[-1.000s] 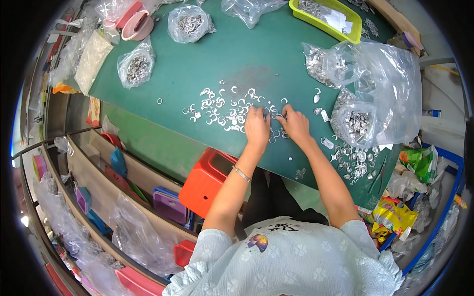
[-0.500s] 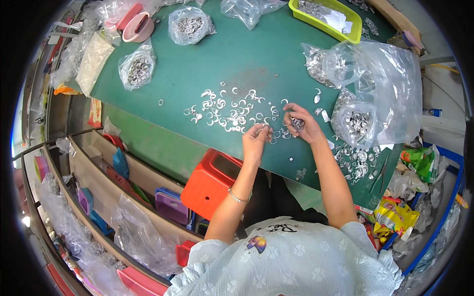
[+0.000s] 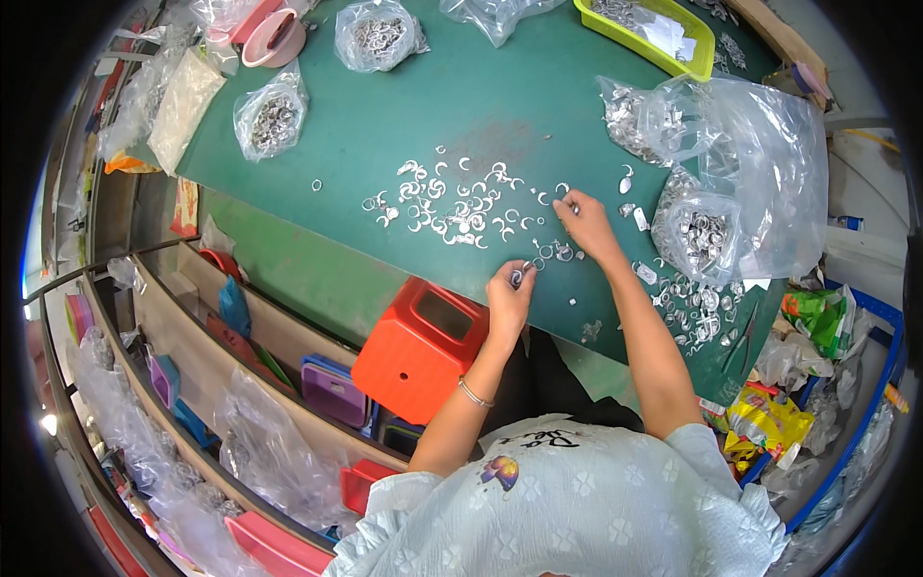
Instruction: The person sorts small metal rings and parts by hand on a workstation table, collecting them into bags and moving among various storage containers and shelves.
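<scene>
My left hand (image 3: pixel 510 300) is closed at the near edge of the green table (image 3: pixel 385 115). Between its fingertips are small silvery metal rings (image 3: pixel 519 277). My right hand (image 3: pixel 588 229) is closed palm-down, a bit farther off and to the right. A bit of dark silvery metal shows between its fingers, most of it hidden by the hand. Its fingertips are just beside a loose ring (image 3: pixel 561 188). A scattered heap of silvery rings and open crescent-shaped pieces (image 3: pixel 466 216) lies left of my right hand. Several more rings (image 3: pixel 556 251) lie between my two hands.
Clear bags of metal pieces stand at the back left (image 3: pixel 380 38) and on the right (image 3: pixel 700 236). A yellow-green basket (image 3: pixel 644 43) is at the back right. More pieces (image 3: pixel 697 308) and pliers (image 3: pixel 738 344) lie right of my right forearm. A red stool (image 3: pixel 409 370) stands by the table.
My right hand has turned palm-down and moved slightly away from me, hiding the clump of rings it showed before. My left hand has drawn nearer to me, with rings now showing at its fingertips.
</scene>
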Available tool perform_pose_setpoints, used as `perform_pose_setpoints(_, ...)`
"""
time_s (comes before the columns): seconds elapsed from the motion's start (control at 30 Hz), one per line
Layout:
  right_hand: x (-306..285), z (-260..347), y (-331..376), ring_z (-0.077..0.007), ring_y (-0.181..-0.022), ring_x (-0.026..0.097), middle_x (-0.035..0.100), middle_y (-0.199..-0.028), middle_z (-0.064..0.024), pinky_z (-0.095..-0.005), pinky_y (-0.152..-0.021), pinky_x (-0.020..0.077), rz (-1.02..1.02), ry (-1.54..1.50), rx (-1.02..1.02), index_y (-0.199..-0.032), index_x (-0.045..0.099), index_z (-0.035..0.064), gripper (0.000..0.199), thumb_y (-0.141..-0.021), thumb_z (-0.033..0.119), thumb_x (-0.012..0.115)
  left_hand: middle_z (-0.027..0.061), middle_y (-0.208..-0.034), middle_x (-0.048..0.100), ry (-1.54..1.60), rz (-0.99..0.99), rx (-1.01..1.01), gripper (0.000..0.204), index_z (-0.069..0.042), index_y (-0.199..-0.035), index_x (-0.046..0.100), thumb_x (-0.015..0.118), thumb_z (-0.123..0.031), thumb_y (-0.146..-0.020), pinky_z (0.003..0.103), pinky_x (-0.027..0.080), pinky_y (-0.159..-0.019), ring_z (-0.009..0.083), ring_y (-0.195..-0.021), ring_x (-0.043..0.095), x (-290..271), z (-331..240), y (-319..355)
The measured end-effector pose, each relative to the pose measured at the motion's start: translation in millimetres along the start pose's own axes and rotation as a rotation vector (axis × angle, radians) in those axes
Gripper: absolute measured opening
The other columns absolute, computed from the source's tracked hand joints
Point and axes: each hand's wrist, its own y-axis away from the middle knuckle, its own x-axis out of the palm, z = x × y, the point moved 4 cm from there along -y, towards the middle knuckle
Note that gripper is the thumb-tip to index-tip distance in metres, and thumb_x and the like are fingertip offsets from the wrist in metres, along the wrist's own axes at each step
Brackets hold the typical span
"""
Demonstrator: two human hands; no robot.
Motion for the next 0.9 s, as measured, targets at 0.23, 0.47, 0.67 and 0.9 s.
perform_pose_setpoints(0.23, 3, 9, 51, -0.0099, -0.040, 0.037, 0.045, -0.059, -0.0030, -0.0204, -0.033, 0.0246, 0.335, -1.238, 0.326, -0.067, 0.042, 0.0109, 0.028, -0.089, 0.026, 0.047, 0.0028, -0.068, 0.058, 0.264, -0.054, -0.040, 0.012, 0.004, -0.088, 0.062, 0.057, -0.007, -0.084, 0.020, 0.040, -0.052, 0.0059, -0.057, 0.050, 3, 9, 2)
perform_pose_setpoints(0.47, 22, -7, 82, -0.0112, -0.046, 0.037, 0.045, -0.065, -0.0049, -0.0213, -0.038, 0.0297, 0.421, -1.567, 0.417, -0.063, 0.041, 0.0108, 0.028, -0.087, 0.022, 0.046, 0.0163, -0.074, 0.060, -0.124, -0.221, 0.269, 0.010, 0.005, -0.084, 0.062, 0.061, -0.003, -0.078, 0.030, 0.044, -0.058, 0.0207, -0.060, 0.057, 5, -17, 8)
perform_pose_setpoints(0.67, 4, -24, 93, -0.0109, -0.056, 0.046, 0.050, -0.072, -0.0038, -0.0220, -0.043, 0.0338, 0.382, -1.348, 0.293, -0.081, 0.050, 0.0041, 0.017, -0.087, 0.020, 0.048, 0.0140, -0.073, 0.058, -0.066, -0.174, 0.256, 0.009, 0.004, -0.084, 0.061, 0.062, -0.002, -0.077, 0.029, 0.045, -0.058, 0.0207, -0.061, 0.057, 7, -29, 19)
perform_pose_setpoints(0.9, 24, -20, 100, -0.0143, -0.066, 0.054, 0.056, -0.080, -0.0044, -0.0275, -0.058, 0.0441, 0.226, -1.388, 0.431, -0.092, 0.057, 0.0017, 0.026, -0.090, 0.025, 0.044, 0.0123, -0.088, 0.056, -0.164, 0.023, 0.585, 0.017, 0.002, -0.093, 0.057, 0.060, 0.003, -0.076, 0.027, 0.046, -0.061, 0.0230, -0.070, 0.058, 35, -62, 43)
